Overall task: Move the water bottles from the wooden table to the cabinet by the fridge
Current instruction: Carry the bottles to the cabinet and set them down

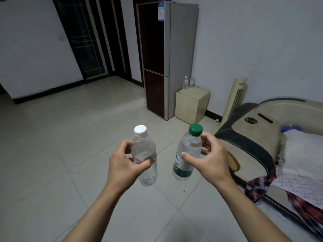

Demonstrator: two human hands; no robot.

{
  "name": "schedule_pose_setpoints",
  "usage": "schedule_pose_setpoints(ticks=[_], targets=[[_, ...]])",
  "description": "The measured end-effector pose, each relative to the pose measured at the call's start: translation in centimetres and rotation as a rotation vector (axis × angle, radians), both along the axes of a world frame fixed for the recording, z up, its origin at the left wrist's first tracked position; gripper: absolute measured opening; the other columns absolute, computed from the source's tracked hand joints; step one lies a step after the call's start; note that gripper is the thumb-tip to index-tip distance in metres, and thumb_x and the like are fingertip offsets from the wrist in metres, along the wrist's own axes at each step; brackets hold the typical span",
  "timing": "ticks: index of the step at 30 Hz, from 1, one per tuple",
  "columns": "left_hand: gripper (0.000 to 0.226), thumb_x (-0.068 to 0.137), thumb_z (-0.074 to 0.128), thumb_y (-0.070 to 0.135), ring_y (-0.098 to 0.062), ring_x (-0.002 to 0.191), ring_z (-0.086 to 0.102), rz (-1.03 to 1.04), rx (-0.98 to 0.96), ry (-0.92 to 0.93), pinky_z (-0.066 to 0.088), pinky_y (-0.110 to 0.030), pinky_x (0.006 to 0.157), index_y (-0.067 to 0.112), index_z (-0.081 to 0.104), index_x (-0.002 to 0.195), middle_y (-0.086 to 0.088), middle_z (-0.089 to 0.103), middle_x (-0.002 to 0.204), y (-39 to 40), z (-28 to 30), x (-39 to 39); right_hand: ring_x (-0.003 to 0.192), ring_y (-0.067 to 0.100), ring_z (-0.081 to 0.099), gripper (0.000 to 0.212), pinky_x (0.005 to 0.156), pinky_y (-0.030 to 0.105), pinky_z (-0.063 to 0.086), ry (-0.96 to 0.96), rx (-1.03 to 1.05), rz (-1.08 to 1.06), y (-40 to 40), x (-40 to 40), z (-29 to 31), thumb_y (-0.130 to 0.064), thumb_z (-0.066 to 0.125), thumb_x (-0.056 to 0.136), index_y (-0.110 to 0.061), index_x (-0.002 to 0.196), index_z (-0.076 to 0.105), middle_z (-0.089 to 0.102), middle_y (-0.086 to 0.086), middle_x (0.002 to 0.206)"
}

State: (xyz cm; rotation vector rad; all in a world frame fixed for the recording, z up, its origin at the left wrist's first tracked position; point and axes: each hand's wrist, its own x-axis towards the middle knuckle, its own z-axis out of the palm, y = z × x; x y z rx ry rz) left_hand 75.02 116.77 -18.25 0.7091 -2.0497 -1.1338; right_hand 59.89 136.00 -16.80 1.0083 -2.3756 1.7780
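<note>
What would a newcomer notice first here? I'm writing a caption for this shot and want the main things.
First, the two water bottles held up in the middle: a white-capped bottle in the left hand and a green-capped bottle in the right hand. Beyond them a tall fridge stands against the far wall, with a small cabinet to its right carrying two more bottles.

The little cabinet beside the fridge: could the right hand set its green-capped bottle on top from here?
Probably not yet. The cabinet stands well across the floor from the right hand gripping the green-capped bottle; nothing blocks the way.
</note>
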Motion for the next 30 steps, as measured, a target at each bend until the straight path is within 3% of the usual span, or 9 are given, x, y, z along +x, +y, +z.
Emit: schedule_pose_setpoints(ticks=[11,16,21,23,26,28,30], targets=[[0.049,0.056,0.092,0.017,-0.009,0.073,0.067,-0.051,0.058,0.015,0.059,-0.04,0.064,0.024,0.064,0.096,0.007,0.07,0.091,-10.4,-2.1,-15.1,0.104,0.01,0.066,0.062,0.083,0.028,0.06,-0.024,0.043,-0.075,-9.3,-13.8,-0.4,-0.033,0.087,0.061,-0.025,0.116,0.06,0.068,-0.008,0.109],[0.05,0.053,0.089,0.026,-0.008,0.069,0.067,-0.129,0.106,0.073,0.06,-0.042,0.065,0.026,0.064,0.096,0.011,0.07,0.086,-16.9,-1.4,-23.0,0.103,0.013,0.068,0.062,0.082,0.038,0.062,-0.022,0.04,-0.139,-14.9,-19.8,0.6,-0.029,0.09,0.061,-0.025,0.115,0.06,0.069,-0.006,0.108],[0.051,0.054,0.09,0.026,-0.007,0.053,0.063,-0.203,0.145,0.129,0.056,-0.028,0.058,0.024,0.062,0.097,0.012,0.069,0.081,-22.9,-0.1,-30.0,0.1,0.011,0.068,0.06,0.08,0.036,0.062,0.018,0.055,-0.197,-19.7,-25.7,2.0,-0.03,0.088,0.06,-0.026,0.113,0.061,0.069,-0.006,0.105],[0.054,0.051,0.087,0.031,-0.004,0.059,0.065,-0.22,0.188,0.134,0.057,-0.025,0.062,0.023,0.063,0.098,0.008,0.07,0.089,-24.9,-0.2,-32.5,0.1,0.012,0.068,0.06,0.079,0.036,0.062,0.016,0.057,-0.217,-21.2,-27.7,2.1,-0.033,0.086,0.06,-0.026,0.114,0.06,0.069,-0.006,0.106],[0.059,0.047,0.087,0.038,-0.012,0.09,0.069,-0.238,0.252,0.129,0.061,-0.036,0.075,0.025,0.064,0.099,0.004,0.071,0.096,-27.4,-0.8,-36.3,0.095,0.012,0.071,0.058,0.077,0.035,0.063,-0.034,0.034,-0.25,-22.9,-30.9,1.5,-0.024,0.088,0.061,-0.024,0.113,0.061,0.07,-0.002,0.104],[0.058,0.046,0.086,0.039,-0.018,0.095,0.069,-0.253,0.264,0.113,0.061,-0.041,0.078,0.026,0.065,0.099,0.003,0.072,0.095,-28.8,-1.3,-39.3,0.092,0.011,0.072,0.057,0.076,0.033,0.063,-0.063,0.034,-0.253,-24.1,-33.6,0.9,-0.02,0.089,0.062,-0.023,0.112,0.062,0.071,-0.003,0.102],[0.056,0.045,0.086,0.037,-0.018,0.094,0.068,-0.268,0.261,0.096,0.061,-0.034,0.072,0.026,0.065,0.097,0.002,0.071,0.094,-29.7,-1.5,-42.5,0.091,0.011,0.072,0.058,0.076,0.033,0.063,-0.085,0.039,-0.254,-25.3,-36.5,0.1,-0.018,0.089,0.062,-0.023,0.113,0.061,0.071,-0.003,0.102]])
